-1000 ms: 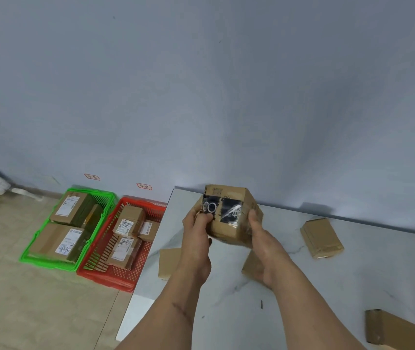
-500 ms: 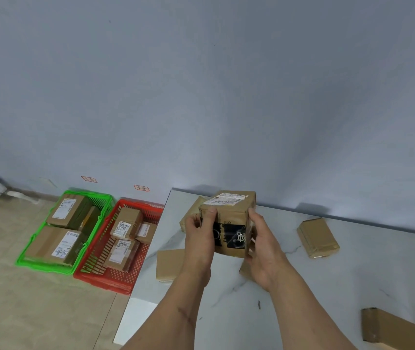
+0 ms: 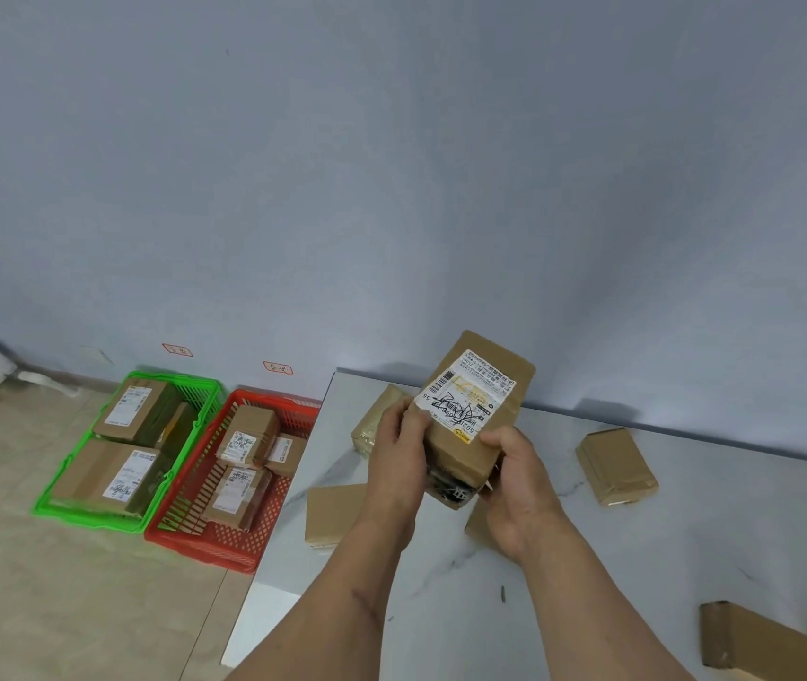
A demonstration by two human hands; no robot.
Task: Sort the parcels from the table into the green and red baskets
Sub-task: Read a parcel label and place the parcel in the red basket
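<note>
Both hands hold a brown cardboard parcel [image 3: 475, 420] above the white table [image 3: 637, 557], its white shipping label facing me. My left hand [image 3: 399, 452] grips its left side and my right hand [image 3: 514, 479] grips its lower right corner. On the floor to the left stand a green basket [image 3: 55, 493] with two large parcels and a red basket [image 3: 205, 545] with several smaller parcels. More parcels lie on the table: one [image 3: 335, 516] near the left edge, one [image 3: 374, 417] partly hidden behind my left hand, and one [image 3: 477, 528] under my right hand.
A parcel [image 3: 615, 466] lies at the back right of the table, another [image 3: 765, 641] at the front right corner. Two small red tags [image 3: 277, 368] are stuck on the grey wall behind the baskets. A tiled floor lies left of the table.
The parcel has been turned in my hands: the black-taped face pointed at me before, now the labelled face does. Both hands have shifted their grip.
</note>
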